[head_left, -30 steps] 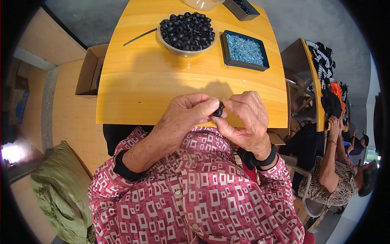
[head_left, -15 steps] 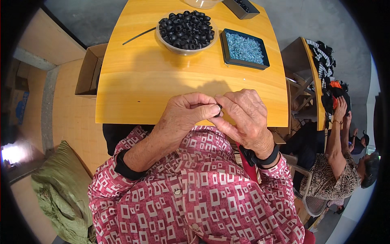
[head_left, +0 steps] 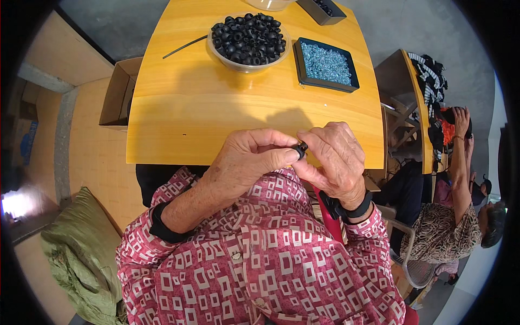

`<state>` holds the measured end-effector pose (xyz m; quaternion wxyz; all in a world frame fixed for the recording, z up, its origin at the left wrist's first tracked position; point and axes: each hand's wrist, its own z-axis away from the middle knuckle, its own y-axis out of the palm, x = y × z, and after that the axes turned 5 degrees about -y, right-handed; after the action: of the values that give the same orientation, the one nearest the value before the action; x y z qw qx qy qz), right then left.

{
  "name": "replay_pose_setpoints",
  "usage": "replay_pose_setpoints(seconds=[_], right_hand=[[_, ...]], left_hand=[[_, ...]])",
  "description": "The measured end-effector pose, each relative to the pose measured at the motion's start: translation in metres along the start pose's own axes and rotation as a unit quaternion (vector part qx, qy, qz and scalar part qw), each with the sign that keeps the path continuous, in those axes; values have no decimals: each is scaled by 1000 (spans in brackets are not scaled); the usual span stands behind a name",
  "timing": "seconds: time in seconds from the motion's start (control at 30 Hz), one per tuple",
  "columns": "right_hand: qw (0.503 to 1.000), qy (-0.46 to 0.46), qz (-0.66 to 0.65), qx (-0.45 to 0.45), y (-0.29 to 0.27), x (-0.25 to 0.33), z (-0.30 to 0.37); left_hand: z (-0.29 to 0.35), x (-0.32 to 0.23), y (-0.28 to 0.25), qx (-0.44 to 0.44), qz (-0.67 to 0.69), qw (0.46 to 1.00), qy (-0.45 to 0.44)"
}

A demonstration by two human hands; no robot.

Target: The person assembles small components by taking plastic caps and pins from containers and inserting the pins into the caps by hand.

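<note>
We note a yellow wooden table filling the upper centre of the frame. At its far edge stands a clear bowl heaped with small black parts. Right of it lies a dark tray of pale blue bits. A thin black rod lies left of the bowl. A cardboard box sits on the floor at upper left, and a green cushion at lower left. Another person sits at the right edge.

Both hands meet at frame centre, above the table's near edge. Left hand and right hand are curled tight, fingertips pinching one small black part between them. The fingers cover most of it, so we cannot make out its shape. Two containers at the top edge are cut off.
</note>
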<state>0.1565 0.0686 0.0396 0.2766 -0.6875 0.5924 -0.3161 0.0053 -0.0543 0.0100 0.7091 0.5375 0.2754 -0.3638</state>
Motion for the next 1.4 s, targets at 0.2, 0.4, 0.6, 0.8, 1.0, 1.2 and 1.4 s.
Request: replay_pose_setpoints(seconds=[0.2,0.4,0.6,0.8,1.0,1.2,1.4], right_hand=[[998,-15,61,12,4,1,2],[996,-15,90,15,13,6,1],[998,-5,61,17,16,4,2],[998,-14,58,18,17,1,7],[997,-14,67,21,16,3,4],[997,-19,71,38,18,2,3],[999,22,28,33,21,3,4]], left_hand=[[-1,0,4,-19,8,1000,11],[-6,7,-4,-30,2,999,40],[-10,17,-9,-22,34,998,49],[-10,14,-6,-47,1,998,37],[-9,2,-8,-59,13,998,-7],[-9,2,-9,-75,-15,997,-26],[-10,9,-15,-66,51,996,-26]])
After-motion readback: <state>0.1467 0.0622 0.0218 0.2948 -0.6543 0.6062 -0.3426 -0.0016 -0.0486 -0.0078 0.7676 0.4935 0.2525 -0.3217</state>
